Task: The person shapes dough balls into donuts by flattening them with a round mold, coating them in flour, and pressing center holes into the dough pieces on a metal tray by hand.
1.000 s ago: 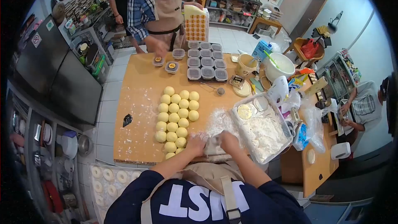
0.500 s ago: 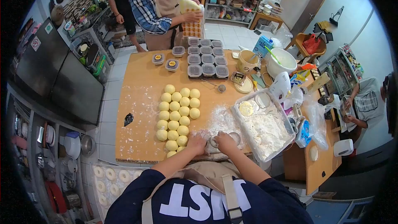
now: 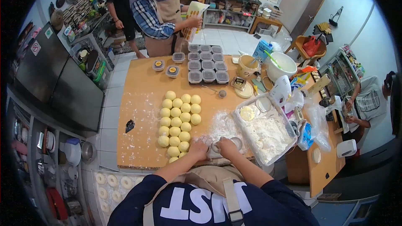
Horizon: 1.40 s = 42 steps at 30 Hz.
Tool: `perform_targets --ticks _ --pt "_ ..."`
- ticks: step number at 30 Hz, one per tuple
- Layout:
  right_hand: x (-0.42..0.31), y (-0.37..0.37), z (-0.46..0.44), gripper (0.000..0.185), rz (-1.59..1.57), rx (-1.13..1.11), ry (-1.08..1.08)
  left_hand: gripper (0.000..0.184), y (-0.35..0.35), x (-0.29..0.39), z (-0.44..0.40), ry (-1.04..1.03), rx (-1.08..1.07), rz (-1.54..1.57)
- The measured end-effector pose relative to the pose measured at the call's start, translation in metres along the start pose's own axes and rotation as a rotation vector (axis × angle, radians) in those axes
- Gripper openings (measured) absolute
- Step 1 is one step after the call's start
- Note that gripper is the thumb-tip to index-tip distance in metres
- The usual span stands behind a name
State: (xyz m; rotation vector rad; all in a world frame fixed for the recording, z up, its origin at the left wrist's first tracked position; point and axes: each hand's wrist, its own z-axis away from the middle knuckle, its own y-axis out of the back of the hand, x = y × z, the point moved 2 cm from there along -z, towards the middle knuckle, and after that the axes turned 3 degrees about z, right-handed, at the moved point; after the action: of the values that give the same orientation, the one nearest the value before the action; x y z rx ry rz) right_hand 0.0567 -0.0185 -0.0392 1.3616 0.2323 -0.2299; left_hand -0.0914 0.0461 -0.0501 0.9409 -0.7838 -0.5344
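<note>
At the table's front edge, my left hand (image 3: pixel 199 148) rests on the floury surface beside the rows of yellow dough balls (image 3: pixel 175 121); its fingers are too blurred to tell apart. Close to its right, my right hand (image 3: pixel 226 147) is closed on something I cannot make out. A pale round ring (image 3: pixel 237 143) lies against the right side of that hand. Loose flour (image 3: pixel 221 124) covers the wood in front of both hands. The plastic bin of flour (image 3: pixel 269 136) stands to the right, with two round discs in it.
Lidded dark-filled containers (image 3: pixel 208 65) stand at the table's (image 3: pixel 138 83) far side. A tub (image 3: pixel 247 66), white bowl (image 3: pixel 282 66) and mixer (image 3: pixel 280 88) are at back right. Ring-shaped dough pieces (image 3: pixel 112 180) lie lower left. A person (image 3: pixel 157 19) holds a sticker sheet; others stand behind and at right.
The person across the table has lifted and tilted the sticker sheet away from the containers. My hands stay at nearly the same place. The view has shifted slightly.
</note>
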Motion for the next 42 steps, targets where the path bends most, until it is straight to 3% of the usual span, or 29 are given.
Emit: perform_targets --ticks 5,11,23,26,27,31,34,38,42 --pt "0.024 0.016 0.0 0.019 -0.094 0.244 -0.071 0.099 -0.004 -0.001 -0.002 -0.004 0.016 -0.013" --pt "0.003 0.016 0.003 0.017 0.017 0.002 -0.035 0.1 -0.004 -0.004 -0.002 -0.027 0.016 0.013" --pt "-0.001 -0.012 0.002 0.012 0.021 0.053 0.013 0.097 -0.005 -0.002 0.002 -0.045 0.059 -0.001" --pt "0.0 0.005 -0.004 0.011 -0.055 0.004 -0.097 0.096 -0.011 -0.005 0.0 -0.048 0.085 0.005" --pt "0.006 0.009 -0.007 0.014 -0.103 0.085 -0.019 0.095 -0.005 -0.004 -0.001 -0.051 0.098 0.003" --pt "0.031 0.025 -0.034 0.022 -0.106 0.122 -0.116 0.094 0.007 0.001 0.002 -0.04 0.039 0.01" --pt "0.025 0.048 -0.027 0.03 -0.082 0.351 -0.235 0.095 0.001 0.0 0.001 -0.034 0.046 -0.015" --pt "0.027 0.033 -0.008 0.034 -0.053 0.249 -0.184 0.101 -0.005 -0.004 -0.004 -0.047 0.053 -0.016" --pt "0.016 0.015 0.028 0.026 -0.084 0.174 -0.256 0.104 -0.014 -0.008 -0.005 -0.05 0.091 0.011"
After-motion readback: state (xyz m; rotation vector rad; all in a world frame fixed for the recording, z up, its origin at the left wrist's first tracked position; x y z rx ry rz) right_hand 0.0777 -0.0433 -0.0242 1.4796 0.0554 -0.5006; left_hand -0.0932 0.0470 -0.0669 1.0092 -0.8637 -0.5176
